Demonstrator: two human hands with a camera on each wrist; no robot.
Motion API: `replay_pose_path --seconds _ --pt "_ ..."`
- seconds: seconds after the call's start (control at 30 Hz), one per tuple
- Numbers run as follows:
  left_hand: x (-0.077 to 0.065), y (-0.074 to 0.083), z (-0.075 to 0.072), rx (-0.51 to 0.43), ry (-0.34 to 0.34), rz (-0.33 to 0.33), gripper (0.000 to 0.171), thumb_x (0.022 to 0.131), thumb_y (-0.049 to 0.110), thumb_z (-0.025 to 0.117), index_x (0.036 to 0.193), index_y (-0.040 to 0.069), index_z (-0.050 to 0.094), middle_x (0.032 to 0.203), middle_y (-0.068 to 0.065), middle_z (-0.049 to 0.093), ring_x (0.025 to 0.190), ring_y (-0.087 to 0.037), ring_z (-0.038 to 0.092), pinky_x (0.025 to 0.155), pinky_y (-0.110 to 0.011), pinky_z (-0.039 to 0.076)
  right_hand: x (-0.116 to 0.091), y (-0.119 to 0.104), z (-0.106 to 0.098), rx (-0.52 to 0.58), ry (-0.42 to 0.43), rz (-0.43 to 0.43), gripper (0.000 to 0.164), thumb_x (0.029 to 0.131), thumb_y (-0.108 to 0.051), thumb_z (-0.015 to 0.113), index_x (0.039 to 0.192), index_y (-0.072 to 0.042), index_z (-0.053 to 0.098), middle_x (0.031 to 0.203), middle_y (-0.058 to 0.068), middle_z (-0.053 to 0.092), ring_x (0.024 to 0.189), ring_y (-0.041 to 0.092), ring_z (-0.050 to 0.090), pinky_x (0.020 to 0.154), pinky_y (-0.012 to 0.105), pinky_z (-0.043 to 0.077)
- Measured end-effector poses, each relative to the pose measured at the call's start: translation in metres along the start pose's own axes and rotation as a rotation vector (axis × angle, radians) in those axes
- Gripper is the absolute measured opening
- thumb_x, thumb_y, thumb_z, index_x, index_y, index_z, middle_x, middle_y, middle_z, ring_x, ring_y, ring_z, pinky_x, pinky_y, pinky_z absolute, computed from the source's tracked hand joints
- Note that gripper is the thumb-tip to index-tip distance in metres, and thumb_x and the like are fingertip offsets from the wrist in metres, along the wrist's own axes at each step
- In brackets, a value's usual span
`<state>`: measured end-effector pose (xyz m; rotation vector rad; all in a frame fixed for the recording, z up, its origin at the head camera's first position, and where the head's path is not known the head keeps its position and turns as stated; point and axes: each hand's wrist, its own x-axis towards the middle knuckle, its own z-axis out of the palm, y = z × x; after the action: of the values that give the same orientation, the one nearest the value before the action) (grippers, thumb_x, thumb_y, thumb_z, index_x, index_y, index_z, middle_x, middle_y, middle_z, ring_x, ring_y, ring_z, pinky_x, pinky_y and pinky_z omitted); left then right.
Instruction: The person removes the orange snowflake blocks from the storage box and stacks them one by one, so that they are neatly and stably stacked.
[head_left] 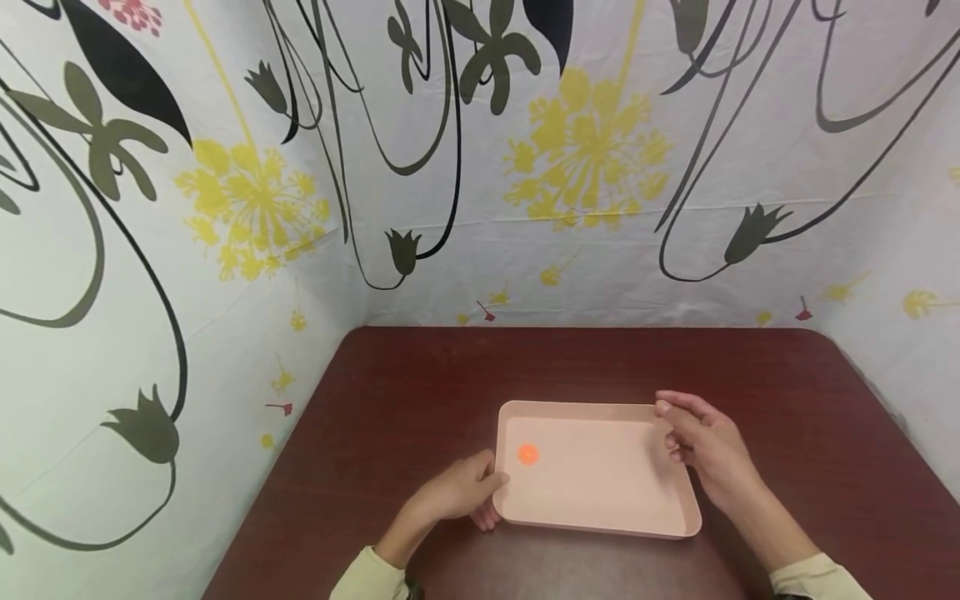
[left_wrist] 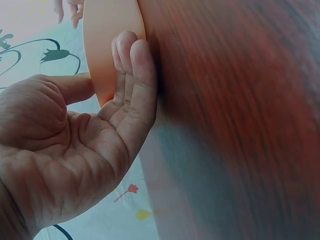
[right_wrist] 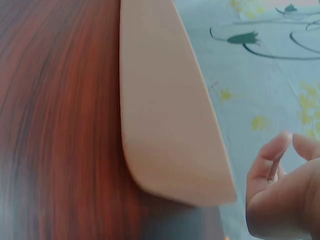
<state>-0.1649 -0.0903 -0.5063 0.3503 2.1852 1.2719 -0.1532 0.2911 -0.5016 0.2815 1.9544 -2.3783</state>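
A shallow pale peach tray (head_left: 585,475) with rounded corners lies on the dark red-brown table. Toward its left end, on the tray floor, sits a small round bright orange disc (head_left: 528,454). My left hand (head_left: 461,492) grips the tray's left side, thumb over the rim and fingers along the outer wall; the left wrist view shows this hand (left_wrist: 95,135) against the tray wall (left_wrist: 105,50). Above the tray's far right corner is my right hand (head_left: 708,446), fingers loosely bent. In the right wrist view this hand (right_wrist: 285,195) stands apart from the tray (right_wrist: 165,110), with nothing visible between thumb and forefinger.
The wooden table (head_left: 420,375) extends around the tray on all sides. A white sheet (head_left: 465,267) printed with flowers and stems hangs behind the table and along its left and right sides.
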Motion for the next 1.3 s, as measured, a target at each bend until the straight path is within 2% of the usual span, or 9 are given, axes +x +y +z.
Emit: replay_pose_path --seconds 0.13,0.33,0.43,0.57,0.7,0.83,1.07,1.17,1.3 --pt "-0.001 0.001 -0.002 0.002 -0.005 -0.004 0.022 0.109 0.021 0.058 0.096 0.005 0.052 0.066 -0.013 0.070 0.053 -0.022 0.069 0.052 -0.042 0.066 -0.001 -0.002 0.019 -0.090 -0.037 0.027 0.027 0.103 -0.026 0.071 0.130 -0.025 0.066 0.097 -0.013 0.067 0.067 0.006 0.062 0.058 0.021 0.056" --pt "0.000 0.001 -0.002 -0.002 -0.016 0.001 0.022 0.110 0.021 0.057 0.096 0.005 0.052 0.066 -0.014 0.070 0.053 -0.022 0.068 0.052 -0.042 0.066 0.002 0.002 0.044 -0.202 -0.062 0.060 0.035 0.101 -0.033 0.074 0.130 -0.016 0.063 0.099 -0.015 0.072 0.071 0.009 0.065 0.061 0.024 0.059" --pt "0.000 -0.001 -0.003 -0.010 -0.016 -0.002 0.022 0.110 0.021 0.057 0.097 0.005 0.052 0.067 -0.015 0.070 0.054 -0.022 0.068 0.053 -0.042 0.066 0.007 0.005 0.058 -0.248 -0.072 0.052 0.038 0.100 -0.031 0.075 0.131 -0.011 0.063 0.100 -0.012 0.074 0.070 0.010 0.066 0.059 0.025 0.060" --pt "0.000 -0.002 -0.004 -0.011 -0.015 -0.003 0.022 0.110 0.021 0.058 0.097 0.005 0.052 0.067 -0.014 0.070 0.054 -0.022 0.069 0.053 -0.043 0.066 0.010 0.011 0.076 -0.328 -0.096 0.037 0.047 0.098 -0.025 0.078 0.137 -0.004 0.061 0.105 -0.003 0.076 0.070 0.012 0.067 0.059 0.028 0.062" --pt "0.000 -0.003 -0.004 -0.007 -0.013 -0.003 0.022 0.109 0.021 0.058 0.096 0.005 0.052 0.066 -0.014 0.070 0.054 -0.022 0.069 0.054 -0.044 0.066 0.011 0.017 0.089 -0.384 -0.140 0.022 0.044 0.099 -0.011 0.073 0.140 -0.003 0.059 0.120 0.012 0.071 0.071 0.011 0.066 0.057 0.027 0.059" --pt "0.000 -0.002 -0.004 -0.006 -0.011 -0.002 0.022 0.109 0.021 0.058 0.096 0.005 0.052 0.066 -0.014 0.071 0.054 -0.023 0.070 0.055 -0.046 0.067 0.013 0.024 0.099 -0.405 -0.156 -0.017 0.042 0.096 -0.002 0.069 0.137 -0.002 0.061 0.123 0.022 0.068 0.069 0.012 0.065 0.052 0.025 0.054" --pt "0.000 -0.002 -0.004 -0.004 -0.003 -0.006 0.021 0.109 0.020 0.059 0.096 0.005 0.052 0.065 -0.014 0.070 0.053 -0.022 0.069 0.053 -0.045 0.066 0.014 0.037 0.119 -0.449 -0.200 -0.049 0.041 0.091 0.001 0.069 0.131 -0.003 0.065 0.117 0.021 0.069 0.070 0.015 0.065 0.050 0.024 0.051" --pt "0.000 -0.002 -0.004 -0.009 0.002 -0.007 0.021 0.109 0.021 0.059 0.096 0.005 0.052 0.065 -0.015 0.070 0.052 -0.022 0.068 0.052 -0.045 0.066 0.013 0.041 0.126 -0.507 -0.189 -0.069 0.038 0.089 -0.001 0.073 0.126 -0.005 0.067 0.112 0.017 0.072 0.076 0.013 0.065 0.056 0.025 0.054" --pt "0.001 -0.002 -0.003 -0.020 0.003 -0.002 0.021 0.109 0.021 0.059 0.097 0.005 0.053 0.066 -0.015 0.070 0.053 -0.022 0.068 0.053 -0.046 0.066 0.013 0.046 0.133 -0.613 -0.135 -0.088 0.034 0.087 -0.002 0.079 0.119 -0.010 0.071 0.102 0.010 0.076 0.079 0.011 0.064 0.061 0.023 0.055"
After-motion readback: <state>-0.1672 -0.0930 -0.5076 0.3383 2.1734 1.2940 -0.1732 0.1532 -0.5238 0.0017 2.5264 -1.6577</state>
